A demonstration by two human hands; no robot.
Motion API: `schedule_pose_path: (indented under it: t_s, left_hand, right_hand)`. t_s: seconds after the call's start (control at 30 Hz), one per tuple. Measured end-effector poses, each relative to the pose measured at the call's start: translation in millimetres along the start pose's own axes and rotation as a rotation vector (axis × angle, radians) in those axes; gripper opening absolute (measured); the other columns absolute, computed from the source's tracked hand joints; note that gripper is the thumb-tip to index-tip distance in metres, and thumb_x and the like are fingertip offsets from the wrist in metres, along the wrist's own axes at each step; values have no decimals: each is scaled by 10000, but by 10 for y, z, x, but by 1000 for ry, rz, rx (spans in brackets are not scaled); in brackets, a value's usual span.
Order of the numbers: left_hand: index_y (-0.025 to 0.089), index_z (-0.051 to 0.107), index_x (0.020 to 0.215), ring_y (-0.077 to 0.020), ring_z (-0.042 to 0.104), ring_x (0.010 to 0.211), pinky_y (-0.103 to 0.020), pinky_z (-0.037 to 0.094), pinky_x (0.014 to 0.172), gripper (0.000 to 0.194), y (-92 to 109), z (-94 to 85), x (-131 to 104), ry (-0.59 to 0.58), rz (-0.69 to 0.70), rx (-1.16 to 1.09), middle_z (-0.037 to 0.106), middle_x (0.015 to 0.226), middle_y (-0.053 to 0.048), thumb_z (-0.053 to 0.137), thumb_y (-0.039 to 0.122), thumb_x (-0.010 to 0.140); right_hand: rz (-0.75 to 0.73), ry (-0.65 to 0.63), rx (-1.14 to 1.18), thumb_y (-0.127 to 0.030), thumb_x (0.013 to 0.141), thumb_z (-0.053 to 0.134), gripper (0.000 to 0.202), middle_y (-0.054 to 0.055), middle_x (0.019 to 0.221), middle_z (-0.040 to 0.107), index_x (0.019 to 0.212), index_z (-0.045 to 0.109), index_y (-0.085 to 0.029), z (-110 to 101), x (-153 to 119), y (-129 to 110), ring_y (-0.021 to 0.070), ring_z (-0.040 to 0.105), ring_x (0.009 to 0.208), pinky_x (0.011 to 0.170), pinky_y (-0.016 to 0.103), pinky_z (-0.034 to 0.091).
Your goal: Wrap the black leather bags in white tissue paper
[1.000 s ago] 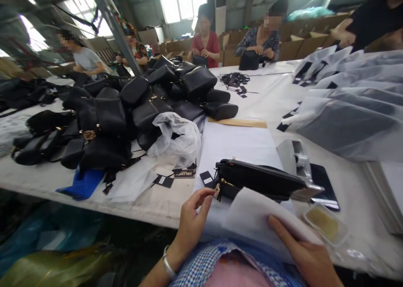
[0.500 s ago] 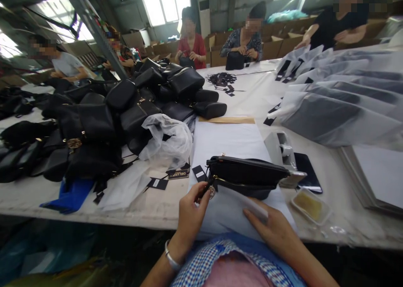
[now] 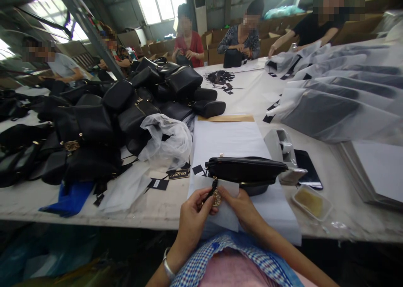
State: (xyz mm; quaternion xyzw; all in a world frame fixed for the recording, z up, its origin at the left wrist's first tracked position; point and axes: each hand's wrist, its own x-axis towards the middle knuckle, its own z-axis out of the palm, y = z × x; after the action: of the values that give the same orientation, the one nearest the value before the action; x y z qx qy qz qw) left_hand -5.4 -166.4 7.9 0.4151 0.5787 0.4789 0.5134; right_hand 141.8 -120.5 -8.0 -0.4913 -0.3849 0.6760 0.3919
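Note:
A black handbag (image 3: pixel 245 169) with a gold zip lies on white sheets (image 3: pixel 229 136) in front of me. From its left end hangs a round gold charm (image 3: pixel 217 198) on a black strap. My left hand (image 3: pixel 195 211) pinches the strap beside the charm. A small piece of white tissue paper (image 3: pixel 229 213) lies behind and below the charm, and my right hand (image 3: pixel 242 205) grips it, thumb close to the charm's edge. The fingers of my right hand are partly hidden under the paper. Black tags (image 3: pixel 199 170) lie by the bag's left end.
Black bags (image 3: pixel 85 123) are heaped at the left, beside crumpled white wrapping (image 3: pixel 166 140). A tape dispenser (image 3: pixel 281 152), a phone (image 3: pixel 307 169) and a plastic tub (image 3: pixel 311 202) stand at the right. Bags in translucent sleeves (image 3: pixel 340 106) lie behind. Several people work across the table.
My right hand has moved left with the tissue paper, bringing it under the charm. My left hand still holds the strap. At the far right, a co-worker's arm has reached toward the sleeved bags.

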Motion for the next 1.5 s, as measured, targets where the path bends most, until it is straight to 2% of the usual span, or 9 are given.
schedule_pose_path:
  t_s: [0.2,0.3,0.43,0.5,0.77,0.93,1.07,1.3,1.5]
  left_hand:
    - [256,749,1039,-220,671,947,-329,532,844,236,87,-273,11,146,295,478,726,1073,-77,598,377,905]
    - [214,701,1097,-232,662,959,-332,538,814,369,43,-369,98,343,185,332,710,1073,-102,676,467,830]
    - [124,661,1175,-256,709,895,-360,557,796,554,-1,-249,147,-63,-248,-243,748,989,-140,638,559,833]
    - [104,677,1166,-272,711,923,-372,551,832,538,10,-127,130,-173,-291,-339,755,1012,-144,675,518,823]
    - [110,749,1008,-255,700,843,-295,537,695,422,-31,80,77,105,-106,-66,775,889,-83,717,472,794]
    - [116,758,980,-210,678,750,-251,496,608,407,-17,72,83,127,-131,-49,772,858,-66,718,475,792]
    - [141,761,1009,-216,684,816,-258,516,685,380,-1,78,80,99,-102,-61,774,938,-67,714,456,802]
    - [147,766,925,-177,619,653,-236,456,587,390,38,95,-8,105,0,92,698,670,-17,554,475,911]
    - [180,725,1087,-211,658,828,-252,486,723,377,90,94,-68,99,97,158,728,824,-33,502,450,949]
  right_hand:
    - [-5,41,31,-512,694,814,485,123,1009,756,992,757,-134,31,17,-58,317,701,952,857,421,551]
    - [19,20,46,-526,698,807,496,121,1002,759,1006,758,-140,24,19,-60,328,708,939,850,445,563]
    - [13,4,9,-524,713,794,487,118,1023,755,1011,760,-141,4,30,-39,331,704,962,854,450,567]
    - [-32,27,-49,-521,718,790,470,111,1019,757,999,767,-146,-11,52,-26,330,699,973,861,447,562]
    - [-126,32,-158,-634,767,693,551,122,1016,754,1039,759,-159,-176,-30,-10,344,678,987,867,453,540]
    - [30,-158,202,-658,847,581,555,124,1005,750,1112,722,-190,-295,-145,64,320,686,968,809,421,548]
    - [-74,-127,52,-519,746,772,463,77,1023,740,1086,713,-210,-197,-61,101,277,674,925,785,357,548]
    - [-198,22,-119,-539,805,698,384,5,699,636,947,653,-186,108,13,128,163,574,590,550,266,492]
    - [-229,18,-162,-524,847,660,330,-14,664,584,889,592,-203,144,-16,206,158,556,591,555,258,473]
